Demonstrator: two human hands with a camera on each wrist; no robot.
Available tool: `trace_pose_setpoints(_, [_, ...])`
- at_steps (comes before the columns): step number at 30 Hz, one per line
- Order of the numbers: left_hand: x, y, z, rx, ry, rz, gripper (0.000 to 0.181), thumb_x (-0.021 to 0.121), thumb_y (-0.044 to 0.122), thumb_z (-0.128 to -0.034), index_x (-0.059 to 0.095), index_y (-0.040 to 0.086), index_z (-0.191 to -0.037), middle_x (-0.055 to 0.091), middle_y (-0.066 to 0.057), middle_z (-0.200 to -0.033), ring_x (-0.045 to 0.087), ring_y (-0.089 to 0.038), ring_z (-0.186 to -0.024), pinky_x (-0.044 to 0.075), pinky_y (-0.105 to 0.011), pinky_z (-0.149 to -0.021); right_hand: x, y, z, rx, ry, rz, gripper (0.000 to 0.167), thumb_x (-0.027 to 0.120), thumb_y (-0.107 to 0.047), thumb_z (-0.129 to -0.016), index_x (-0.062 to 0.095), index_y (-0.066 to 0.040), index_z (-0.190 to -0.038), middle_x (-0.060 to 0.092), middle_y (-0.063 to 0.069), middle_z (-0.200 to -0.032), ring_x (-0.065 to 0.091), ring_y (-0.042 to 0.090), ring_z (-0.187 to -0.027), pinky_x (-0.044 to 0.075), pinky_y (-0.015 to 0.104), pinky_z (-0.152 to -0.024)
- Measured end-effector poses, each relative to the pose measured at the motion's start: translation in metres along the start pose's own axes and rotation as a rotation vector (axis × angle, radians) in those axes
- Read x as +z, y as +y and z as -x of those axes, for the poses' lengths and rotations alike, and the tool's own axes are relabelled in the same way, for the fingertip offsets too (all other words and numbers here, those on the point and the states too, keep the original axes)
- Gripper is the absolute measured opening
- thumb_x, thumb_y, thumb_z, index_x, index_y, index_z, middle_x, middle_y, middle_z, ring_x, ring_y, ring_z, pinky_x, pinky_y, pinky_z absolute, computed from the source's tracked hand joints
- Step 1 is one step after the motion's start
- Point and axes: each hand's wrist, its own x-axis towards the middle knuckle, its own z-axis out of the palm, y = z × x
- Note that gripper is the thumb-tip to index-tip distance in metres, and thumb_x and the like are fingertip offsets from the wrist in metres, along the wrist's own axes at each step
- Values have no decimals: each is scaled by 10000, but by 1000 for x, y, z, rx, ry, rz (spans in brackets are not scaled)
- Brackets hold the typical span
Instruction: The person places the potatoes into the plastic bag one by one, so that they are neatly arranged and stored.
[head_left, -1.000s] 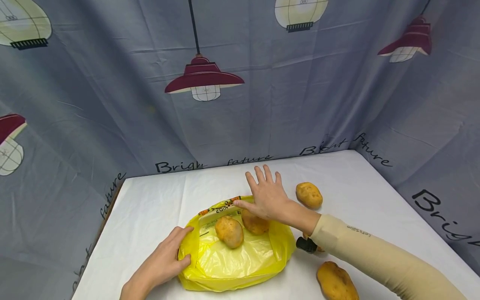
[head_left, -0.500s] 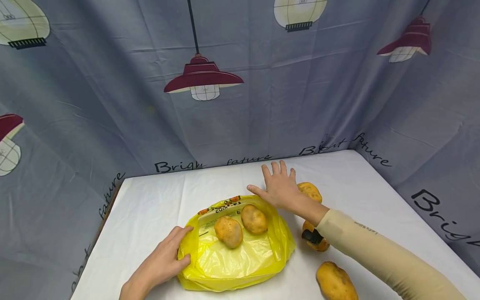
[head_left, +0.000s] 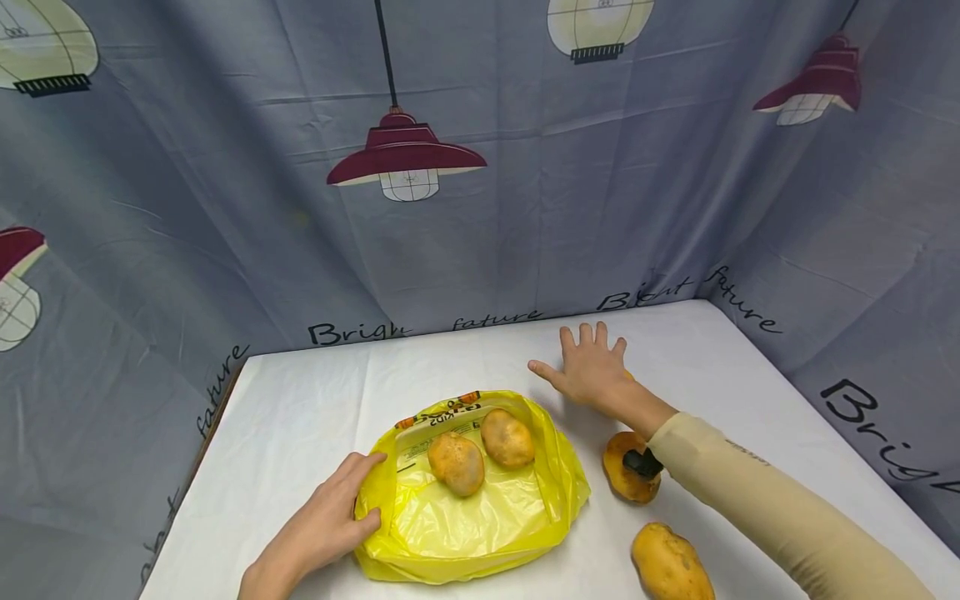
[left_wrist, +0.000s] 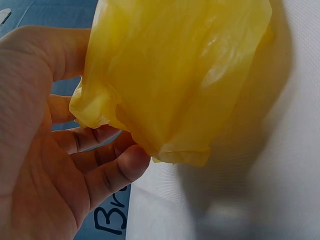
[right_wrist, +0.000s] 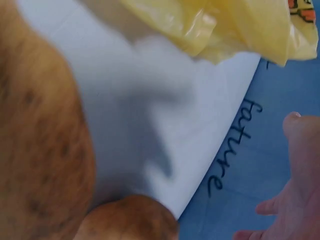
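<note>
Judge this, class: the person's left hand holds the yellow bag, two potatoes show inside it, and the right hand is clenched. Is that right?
Not quite: the right hand is not clenched; its fingers are spread, as the head view shows. The rest stands.

big brown-speckled potato [right_wrist: 42,135] right up close, well in from the edge of the white surface [right_wrist: 200,120], and a second potato [right_wrist: 130,222] nearer that edge. they overlap and it's kinda blurry, so can't really tell if they touch. yellow bag [right_wrist: 215,25] with a bit of orange and black print reaches across the same edge. past it, blue cloth [right_wrist: 280,92] with "fature" in black, plus the right hand [right_wrist: 302,185], thumb out, fingertips apart. soft shadow [right_wrist: 137,130] on the surface.
</note>
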Motion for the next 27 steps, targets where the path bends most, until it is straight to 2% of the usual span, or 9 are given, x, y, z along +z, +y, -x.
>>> trace_pose_setpoints(8, [0, -1, 1, 49, 33, -14, 667, 676, 151, -788, 514, 87, -1431, 514, 109, -1203, 526, -68, -1031, 478, -383, -946, 2, 20, 0, 69, -58, -46, 1015, 392, -784, -910, 340, 27, -1518, 314, 390, -1456, 201, 605, -1358, 175, 820, -973])
trace_pose_setpoints(12, [-1, 0, 1, 48, 20, -14, 662, 674, 158, -791, 514, 85, -1429, 514, 105, -1205, 526, -72, -1027, 481, -386, -940, 1, 29, 0, 119, -148, -114, 1031, 391, -784, -909, 297, 37, -1525, 308, 401, -1445, 270, 600, -1304, 262, 798, -942])
trace_pose_setpoints(15, [-1, 1, 0, 44, 15, -10, 663, 675, 161, -791, 514, 84, -1429, 516, 100, -1205, 526, -76, -1023, 483, -389, -938, -2, 35, -1, 149, -225, -169, 1059, 386, -783, -910, 234, 51, -1545, 254, 423, -1473, 251, 629, -1316, 301, 778, -942])
trace_pose_setpoints(19, [-1, 1, 0, 43, 15, -3, 662, 675, 161, -791, 513, 92, -1429, 515, 100, -1206, 525, -74, -1017, 485, -382, -932, -5, 43, -4, 147, -288, -218, 1062, 399, -742, -934, 194, 110, -1533, 209, 452, -1486, 184, 678, -1336, 253, 762, -1008])
trace_pose_setpoints(27, [0, 0, 1, 55, 21, 3, 660, 670, 155, -788, 515, 93, -1427, 516, 107, -1202, 525, -70, -1016, 482, -375, -934, -9, 59, -2, 135, -363, -282, 1031, 511, -651, -936, 204, 157, -1498, 256, 459, -1453, 281, 647, -1307, 304, 712, -1011])
